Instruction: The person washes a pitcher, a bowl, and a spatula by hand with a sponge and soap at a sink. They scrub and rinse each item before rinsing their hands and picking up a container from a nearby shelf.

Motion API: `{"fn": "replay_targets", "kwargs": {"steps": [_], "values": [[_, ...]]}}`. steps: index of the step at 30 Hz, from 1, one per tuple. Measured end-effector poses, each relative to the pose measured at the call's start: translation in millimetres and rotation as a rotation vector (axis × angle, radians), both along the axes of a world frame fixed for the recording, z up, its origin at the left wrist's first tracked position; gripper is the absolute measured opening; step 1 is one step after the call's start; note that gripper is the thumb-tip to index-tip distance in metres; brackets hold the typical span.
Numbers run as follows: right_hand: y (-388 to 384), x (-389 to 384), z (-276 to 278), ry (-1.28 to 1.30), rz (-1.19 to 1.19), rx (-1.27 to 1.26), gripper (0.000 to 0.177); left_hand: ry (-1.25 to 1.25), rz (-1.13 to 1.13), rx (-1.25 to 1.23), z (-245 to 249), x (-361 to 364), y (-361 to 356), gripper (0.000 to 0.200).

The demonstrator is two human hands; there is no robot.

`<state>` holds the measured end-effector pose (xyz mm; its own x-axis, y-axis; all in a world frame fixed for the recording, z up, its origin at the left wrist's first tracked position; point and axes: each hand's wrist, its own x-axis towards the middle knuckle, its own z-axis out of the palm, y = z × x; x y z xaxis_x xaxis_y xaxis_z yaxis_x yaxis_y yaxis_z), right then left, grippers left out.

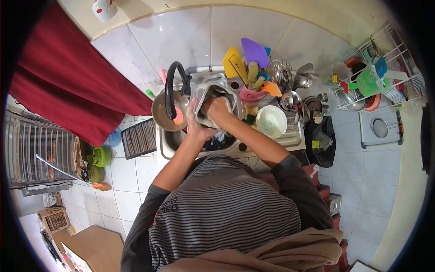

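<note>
Over the sink [168,146], a rectangular pan [232,96] with a pale rim is tilted, its inside facing up. My left hand [195,123] grips its left side, thumb up along the wall. Inside it is my right hand [217,111], curled and pressed against the inner surface with whitish suds around it. Whatever its fingers hold is hidden. A black faucet [171,86] arches just left of the pan, in front of a round frying pan [159,111]. Dark items lie low in the basin under my wrists. A white bowl [272,121] with cloudy liquid stands right of my right forearm.
Behind the bowl, a pink holder [252,94] carries several spatulas. A whisk [279,70] and metal utensils crowd the right. A wire rack [362,86] hangs on the right wall. A dark bag [321,140] hangs beside the counter; a red curtain [77,68] is at left.
</note>
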<state>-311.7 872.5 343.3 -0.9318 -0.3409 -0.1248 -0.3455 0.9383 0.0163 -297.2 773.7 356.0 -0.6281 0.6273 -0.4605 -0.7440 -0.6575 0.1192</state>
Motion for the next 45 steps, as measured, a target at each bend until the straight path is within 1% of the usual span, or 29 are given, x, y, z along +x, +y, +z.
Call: {"fn": "replay_targets", "kwargs": {"steps": [1, 2, 3, 4, 5, 6, 8, 9, 10, 11, 12, 14, 16, 17, 20, 21, 24, 25, 28, 29, 32, 33, 35, 36, 37, 40, 42, 44, 45], "values": [[0, -18, -64, 0.216, -0.118, -0.096, 0.028, 0.089, 0.048, -0.06, -12, -5, 2, 0.058], [-7, -13, -39, 0.035, -0.236, -0.251, 0.035, 0.174, 0.098, -0.125, -23, -9, 5, 0.063], [-9, -21, -56, 0.228, -0.249, -0.28, 0.034, 0.266, 0.133, -0.246, -22, -5, 4, 0.065], [-10, -26, -71, 0.361, -0.257, -0.424, 0.034, 0.35, 0.169, -0.371, -22, -1, 2, 0.068], [-12, -29, -81, 0.496, -0.246, -0.564, 0.034, 0.617, 0.267, -0.381, -40, -6, 2, 0.07], [-12, -34, -91, 0.576, -0.233, -0.82, 0.035, 0.608, 0.374, -0.439, -57, -13, 3, 0.063], [-18, -25, -73, 0.168, -0.202, -1.538, 0.032, 0.678, 0.375, -0.508, -64, -28, 2, 0.062], [-19, -22, -55, -0.066, -0.169, -1.873, 0.031, 0.58, 0.384, -0.357, -62, -25, 2, 0.062], [-19, -19, -33, -0.326, -0.124, -2.19, 0.03, 0.483, 0.392, -0.205, -35, -18, 3, 0.061], [-34, -7, -11, -0.058, -0.1, -1.981, 0.033, 0.384, 0.399, -0.054, -20, -14, 4, 0.06], [-30, -8, -6, -0.018, -0.053, -1.707, 0.033, 0.441, 0.355, 0.043, -26, -17, 1, 0.054], [-12, -11, 0, 0.051, 0.029, -1.16, 0.034, 0.404, 0.329, -0.056, -2, -8, 2, 0.047], [-1, -6, -2, 0.099, 0.098, -0.619, 0.034, 0.209, 0.219, 0.146, -2, -9, -2, 0.044], [-1, -3, -9, 0.365, 0.008, -0.577, 0.032, 0.17, 0.191, 0.064, 3, -7, -2, 0.042], [1, -16, 0, 0.097, -0.133, -0.303, 0.027, 0.145, 0.159, -0.014, 10, -2, 3, 0.041], [2, -18, -9, 0.233, -0.114, -0.35, 0.025, 0.165, 0.148, 0.043, 11, -1, 5, 0.043], [13, -21, -29, 0.302, 0.207, -0.699, 0.023, 0.223, 0.079, -0.008, 14, -4, -1, 0.055], [14, -5, 14, 0.049, 0.131, -0.415, 0.021, 0.22, 0.069, 0.005, 12, -4, -2, 0.055], [6, -2, 13, -0.097, 0.192, 0.069, 0.021, 0.216, 0.047, 0.054, 5, -7, -4, 0.056], [0, -2, -3, 0.119, 0.197, 0.041, 0.019, 0.262, 0.059, 0.045, 6, -5, -3, 0.059], [-7, -8, -13, 0.482, 0.066, -0.382, 0.02, 0.236, 0.093, -0.129, 17, 1, -6, 0.065], [-7, -6, -11, 0.489, 0.01, -0.42, 0.024, 0.372, 0.123, -0.181, 23, 6, -8, 0.068], [-19, -5, -5, 0.149, -0.095, -1.465, 0.028, 0.487, 0.249, -0.327, 1, -3, -9, 0.067], [-23, -6, -6, 0.064, -0.135, -1.699, 0.029, 0.539, 0.309, -0.4, -14, -6, -10, 0.067], [-27, -7, -8, -0.007, -0.177, -1.939, 0.029, 0.596, 0.326, -0.322, -15, -9, -11, 0.066], [-32, -21, -22, 0.185, -0.239, -1.825, 0.029, 0.475, 0.313, 0.016, -12, -12, -6, 0.062], [-32, -18, -19, 0.193, -0.061, -1.652, 0.024, 0.395, 0.315, 0.068, 9, -6, -6, 0.052], [-20, -14, 10, 0.281, 0.043, -1.205, 0.016, 0.302, 0.247, 0.185, 14, -12, -13, 0.047], [-15, -14, 11, 0.23, 0.069, -0.977, 0.014, 0.223, 0.252, 0.182, 17, -15, -13, 0.042]]}}
